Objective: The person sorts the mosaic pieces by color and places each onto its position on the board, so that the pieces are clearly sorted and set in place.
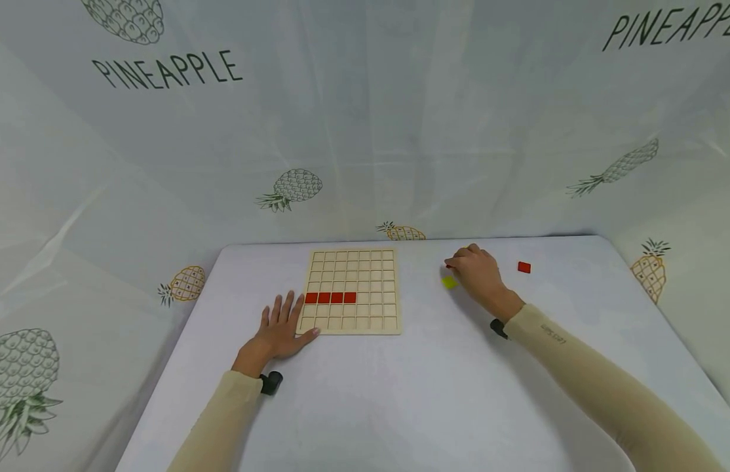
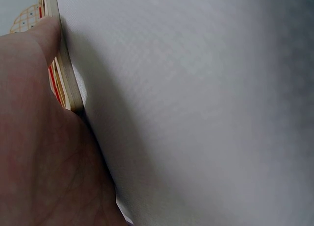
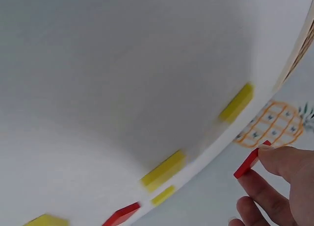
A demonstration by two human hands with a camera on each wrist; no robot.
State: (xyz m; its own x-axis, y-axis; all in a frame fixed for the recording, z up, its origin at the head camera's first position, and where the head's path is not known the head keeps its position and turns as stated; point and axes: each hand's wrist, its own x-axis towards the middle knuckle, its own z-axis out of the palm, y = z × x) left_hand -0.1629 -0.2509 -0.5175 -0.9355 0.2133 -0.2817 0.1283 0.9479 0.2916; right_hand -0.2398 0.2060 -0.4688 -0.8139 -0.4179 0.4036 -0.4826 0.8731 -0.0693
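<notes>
My left hand [image 1: 279, 331] lies flat with fingers spread at the lower left corner of a pale wooden grid board [image 1: 348, 331]. Its thumb touches the board's edge, which also shows in the left wrist view. Several red square tiles [image 1: 331, 298] sit side by side in one row of the board, from the left border towards the middle. Right of the board, my right hand [image 1: 478, 272] is above the table. Between thumb and fingers it pinches a red tile [image 3: 247, 163], clear of the table in the right wrist view. A yellow tile [image 1: 449, 282] lies just below that hand.
Another red tile [image 1: 523, 267] lies on the white table [image 1: 353, 406], to the right of my right hand. More yellow tiles [image 3: 163, 169] are scattered on the table in the right wrist view. A pineapple-print cloth [image 1: 365, 131] hangs behind the table's far edge.
</notes>
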